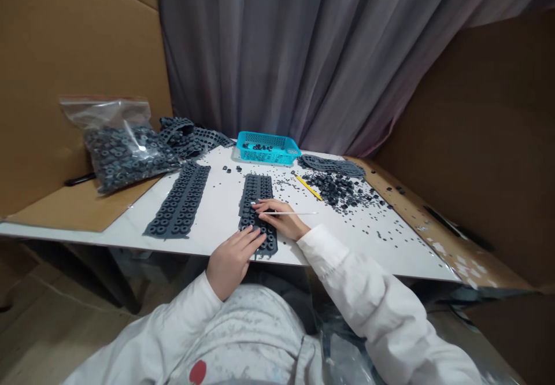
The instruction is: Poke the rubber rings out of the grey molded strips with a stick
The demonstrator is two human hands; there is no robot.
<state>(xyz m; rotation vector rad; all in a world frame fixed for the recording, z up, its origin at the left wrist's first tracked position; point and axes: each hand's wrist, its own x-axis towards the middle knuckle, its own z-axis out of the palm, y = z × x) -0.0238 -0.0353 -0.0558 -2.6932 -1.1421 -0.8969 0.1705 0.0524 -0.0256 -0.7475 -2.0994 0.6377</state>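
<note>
A dark grey moulded rubber sheet (259,186) with rows of ring-shaped parts lies on the white table in front of me. My left hand (231,256) rests on its near left edge, fingers stretched out over the rings and holding nothing. Over the middle of the sheet, my right hand (284,221) is closed around a thin white stick (301,213) that sticks out to the right. The end of the stick at the fingertips is hard to make out. A second, similar sheet (180,203) lies apart to the left.
A zip bag of grey rings (130,154) stands at left, before a heap of rubber sheets (186,136). Behind is a turquoise basket (269,156) with small dark pieces. To the right lie a yellow pen-like tool (309,188), a pile of black bits (340,191) and another sheet (333,164).
</note>
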